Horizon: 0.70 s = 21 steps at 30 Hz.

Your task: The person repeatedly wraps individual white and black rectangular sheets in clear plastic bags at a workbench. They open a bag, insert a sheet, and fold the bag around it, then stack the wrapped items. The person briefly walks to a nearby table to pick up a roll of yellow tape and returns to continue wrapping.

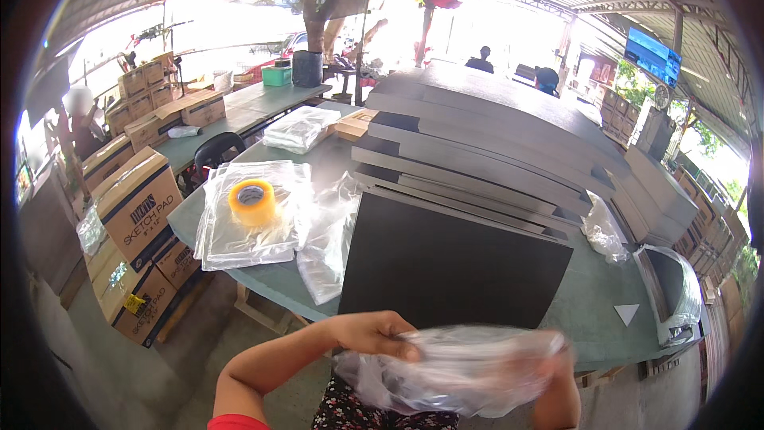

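Observation:
A clear plastic bag [461, 386] stretches between my hands in front of my body, blurred by motion. My left hand [378, 334] is closed on its upper left edge, thumb and fingers pinching the film. At the bag's right end is my right hand [547, 362], seen smeared through the plastic, its finger position unclear. Just beyond my hands lies a black board [454, 263] on the green table [605, 326]. Behind it rise stacks of grey and dark boards [477, 139]. To the left, a roll of yellowish packing tape [251, 201] rests on flat clear bags [215, 243].
Loose plastic bags [325, 259] lie beside the black board. Another bag pile [301, 129] sits farther back. Cardboard boxes [137, 207] are stacked at the left. A plastic-wrapped dark bundle [670, 295] and a white triangular scrap [626, 314] are at the right. People are in the background.

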Motion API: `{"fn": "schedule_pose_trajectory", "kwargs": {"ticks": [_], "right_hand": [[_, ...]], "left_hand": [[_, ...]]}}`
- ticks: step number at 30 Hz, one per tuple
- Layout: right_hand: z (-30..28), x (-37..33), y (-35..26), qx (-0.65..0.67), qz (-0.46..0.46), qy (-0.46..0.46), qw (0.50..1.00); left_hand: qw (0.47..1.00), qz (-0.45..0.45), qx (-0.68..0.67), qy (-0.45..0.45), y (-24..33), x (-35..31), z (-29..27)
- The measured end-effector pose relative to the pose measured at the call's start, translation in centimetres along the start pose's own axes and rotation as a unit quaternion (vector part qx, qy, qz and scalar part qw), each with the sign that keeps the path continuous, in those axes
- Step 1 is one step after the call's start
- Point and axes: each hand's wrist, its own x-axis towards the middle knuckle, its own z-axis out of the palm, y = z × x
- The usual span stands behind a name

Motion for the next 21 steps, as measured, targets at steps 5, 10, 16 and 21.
{"fn": "schedule_pose_trajectory", "kwargs": {"ticks": [5, 10, 16, 21], "right_hand": [[0.2, -0.4, -0.2, -0.24, 0.037, -0.033, 0.97], [-0.3, -2.2, -1.1, -0.346, 0.106, 0.051, 0.931], [1.7, -8.2, -1.3, -0.553, 0.467, 0.124, 0.678], [0.2, -9.1, -6.7, -0.709, 0.393, 0.243, 0.533]], "left_hand": [[0.986, 0.066, -0.006, -0.151, 4.6, -2.3, -2.0], [0.802, -0.074, 0.589, -0.069, -4.7, -4.7, 0.3], [0.73, 0.143, 0.666, 0.061, -0.1, -2.0, -0.9], [0.804, 0.109, 0.549, -0.201, 0.9, -1.3, 6.1]]}}
